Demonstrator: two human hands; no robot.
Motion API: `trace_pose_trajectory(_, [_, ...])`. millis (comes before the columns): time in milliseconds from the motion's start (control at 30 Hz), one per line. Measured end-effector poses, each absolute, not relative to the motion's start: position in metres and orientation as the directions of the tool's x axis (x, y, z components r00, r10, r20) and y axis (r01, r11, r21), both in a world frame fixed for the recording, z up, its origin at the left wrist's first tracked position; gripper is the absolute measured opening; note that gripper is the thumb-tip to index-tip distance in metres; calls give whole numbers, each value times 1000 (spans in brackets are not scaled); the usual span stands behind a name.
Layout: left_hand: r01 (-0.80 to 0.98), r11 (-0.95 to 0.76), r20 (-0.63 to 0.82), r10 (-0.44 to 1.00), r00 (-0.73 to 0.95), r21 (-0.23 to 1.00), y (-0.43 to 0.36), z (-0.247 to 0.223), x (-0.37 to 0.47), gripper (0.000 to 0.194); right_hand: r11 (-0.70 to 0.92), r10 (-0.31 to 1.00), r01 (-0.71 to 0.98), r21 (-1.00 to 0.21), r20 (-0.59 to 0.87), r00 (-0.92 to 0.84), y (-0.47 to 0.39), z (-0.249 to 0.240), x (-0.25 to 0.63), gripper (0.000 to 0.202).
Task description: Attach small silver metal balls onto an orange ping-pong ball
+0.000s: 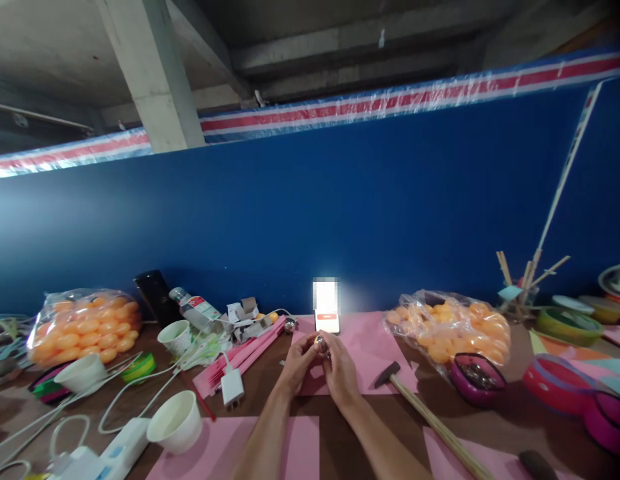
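Note:
My left hand (297,365) and my right hand (341,373) meet above a pink sheet of paper (377,340). The fingers of both are closed around a small shiny metal ball (319,342), which shows a warm glint on top. Fingertips cover much of it, so its details cannot be made out. Just beyond the hands stands a phone (328,323) with a lit screen, leaning against the blue partition. A similar shiny ball (290,325) lies to the left of the hands. To the right, a hammer (425,413) with a wooden handle rests partly on the pink paper.
Bags of orange balls (90,333) (455,327) flank the work area. On the left are a white paper cup (176,423), a power strip (123,448), cables and a charger (233,388). A purple bowl (477,380) of small metal pieces sits right. A blue partition (370,213) rises behind.

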State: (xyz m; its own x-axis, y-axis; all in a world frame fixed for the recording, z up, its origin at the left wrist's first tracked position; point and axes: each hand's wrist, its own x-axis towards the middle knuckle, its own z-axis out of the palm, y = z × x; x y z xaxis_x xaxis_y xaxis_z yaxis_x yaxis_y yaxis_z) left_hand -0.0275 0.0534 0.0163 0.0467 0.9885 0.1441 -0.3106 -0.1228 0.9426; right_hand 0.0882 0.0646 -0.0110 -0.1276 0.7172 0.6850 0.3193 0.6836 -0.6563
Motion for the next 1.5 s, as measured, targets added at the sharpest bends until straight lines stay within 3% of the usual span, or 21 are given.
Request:
trace_pose_trajectory(267, [-166,-148,148,989,-14,975,59,10,-32,28,705,702,323,-632,687,-188,69,-18,87,44])
trace_pose_trajectory(667, [-265,-126,161,981,113,956,58,11,-30,36,637,748,373,-674,658,-88,73,-25,85,47])
trace_pose_trajectory(1000, [-337,-94,122,990,64,937,62,2,-34,45,683,680,473,-556,720,-136,64,-14,87,41])
trace_pose_trajectory(1233, [-297,-126,155,985,75,947,65,0,-32,52,695,673,474,-541,722,-163,66,-14,89,42])
trace_pose_trajectory(1500, [-185,-182,201,975,93,966,65,3,-34,43,681,671,521,-514,723,-164,69,-19,89,43])
